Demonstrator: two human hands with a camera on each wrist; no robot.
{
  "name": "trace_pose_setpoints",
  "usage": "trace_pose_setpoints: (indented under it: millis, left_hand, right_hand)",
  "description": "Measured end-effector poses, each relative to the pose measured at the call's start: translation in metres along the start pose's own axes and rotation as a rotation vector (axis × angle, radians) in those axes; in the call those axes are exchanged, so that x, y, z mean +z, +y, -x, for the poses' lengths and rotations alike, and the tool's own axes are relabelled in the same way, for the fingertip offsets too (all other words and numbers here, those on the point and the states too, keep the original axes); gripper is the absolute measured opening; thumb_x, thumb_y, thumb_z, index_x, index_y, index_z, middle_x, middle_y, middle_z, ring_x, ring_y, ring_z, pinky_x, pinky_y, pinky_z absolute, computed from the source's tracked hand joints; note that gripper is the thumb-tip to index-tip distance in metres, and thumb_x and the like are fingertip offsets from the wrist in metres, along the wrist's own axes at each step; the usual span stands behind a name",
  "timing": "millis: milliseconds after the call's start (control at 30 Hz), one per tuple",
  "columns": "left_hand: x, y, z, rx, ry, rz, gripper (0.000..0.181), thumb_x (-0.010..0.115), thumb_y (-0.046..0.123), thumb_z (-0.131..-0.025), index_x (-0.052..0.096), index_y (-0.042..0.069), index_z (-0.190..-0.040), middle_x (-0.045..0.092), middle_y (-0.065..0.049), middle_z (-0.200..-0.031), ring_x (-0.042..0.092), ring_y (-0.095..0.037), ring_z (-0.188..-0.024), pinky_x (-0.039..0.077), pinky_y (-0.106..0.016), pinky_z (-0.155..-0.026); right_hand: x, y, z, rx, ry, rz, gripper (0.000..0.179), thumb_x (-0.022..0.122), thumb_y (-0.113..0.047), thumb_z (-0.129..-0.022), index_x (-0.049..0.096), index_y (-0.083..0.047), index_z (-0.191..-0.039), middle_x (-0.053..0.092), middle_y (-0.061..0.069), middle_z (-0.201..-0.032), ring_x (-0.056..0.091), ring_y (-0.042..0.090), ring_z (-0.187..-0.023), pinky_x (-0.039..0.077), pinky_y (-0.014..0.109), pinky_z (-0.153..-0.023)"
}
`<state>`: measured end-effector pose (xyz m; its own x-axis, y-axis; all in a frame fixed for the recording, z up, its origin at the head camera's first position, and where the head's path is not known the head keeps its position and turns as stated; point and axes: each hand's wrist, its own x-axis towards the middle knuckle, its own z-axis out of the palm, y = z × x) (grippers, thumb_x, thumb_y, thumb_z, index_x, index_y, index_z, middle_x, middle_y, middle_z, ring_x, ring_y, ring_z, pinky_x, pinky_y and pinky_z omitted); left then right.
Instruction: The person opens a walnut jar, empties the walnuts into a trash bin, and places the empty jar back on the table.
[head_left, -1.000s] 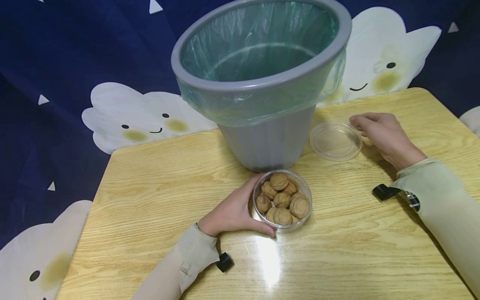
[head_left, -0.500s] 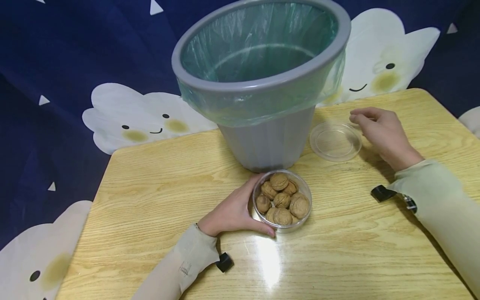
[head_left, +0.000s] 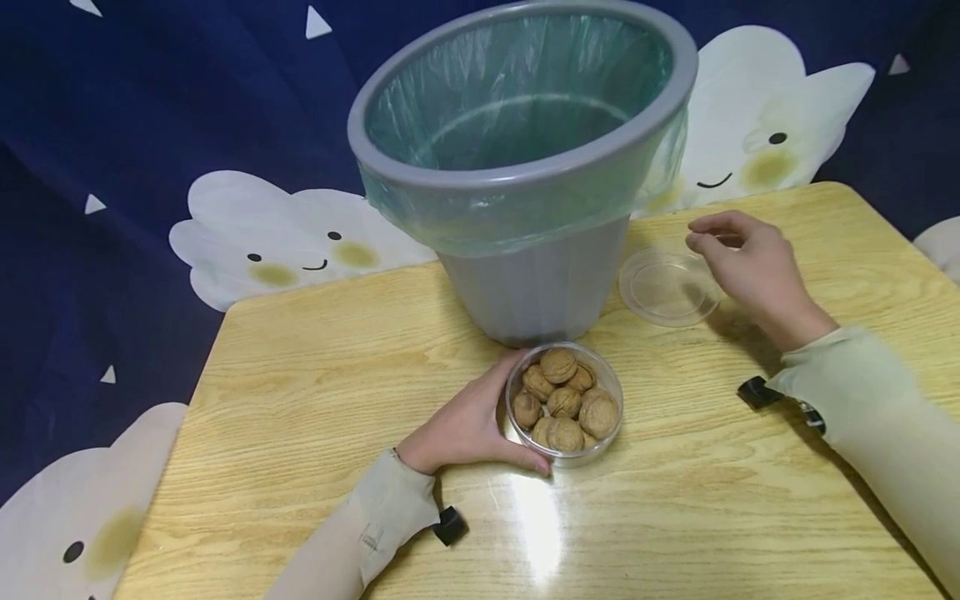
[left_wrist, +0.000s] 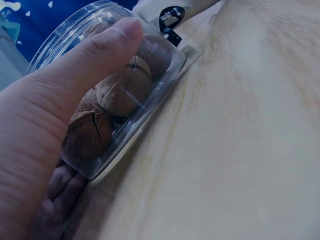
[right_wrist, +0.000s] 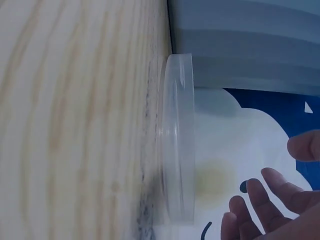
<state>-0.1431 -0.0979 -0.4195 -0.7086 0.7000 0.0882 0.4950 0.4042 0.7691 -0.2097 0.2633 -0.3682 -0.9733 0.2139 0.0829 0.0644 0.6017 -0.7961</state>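
- Right hand (head_left: 757, 271) has been shifted slightly toward the clear lid (head_left: 660, 292); relaxed, nothing held.
- Lid left untouched, flat beside the bin (head_left: 536, 287).
- Uncovered tub (head_left: 608, 377) of walnuts (head_left: 564, 401) gripped by left hand (head_left: 471, 421) on the table (head_left: 300, 392); contents judged accessible.

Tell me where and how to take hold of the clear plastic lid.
Pinch the clear plastic lid by its outer rim, probably best from the right, away from the trash bin. It lies flat on the wooden table, so that shallow upright rim looks the surest hold, and the bin crowds its left side.
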Motion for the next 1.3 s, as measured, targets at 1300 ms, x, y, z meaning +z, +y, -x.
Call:
trace_pose_setpoints:
  millis: [1300]
  left_hand:
    - [-0.002, 0.0, 0.002, 0.015, 0.003, -0.025, 0.13, 0.094, 0.051, -0.05, 0.018, 0.034, -0.153, 0.033, 0.023, -0.151, 0.038, -0.001, -0.141, 0.033, -0.034, -0.121]
  right_hand:
    - [0.007, -0.038, 0.029, -0.193, 0.009, 0.018, 0.035, 0.053, -0.049, -0.096, 0.066, -0.021, -0.113, 0.062, -0.016, -0.107, 0.049, -0.015, -0.099, 0.039, 0.01, -0.08]
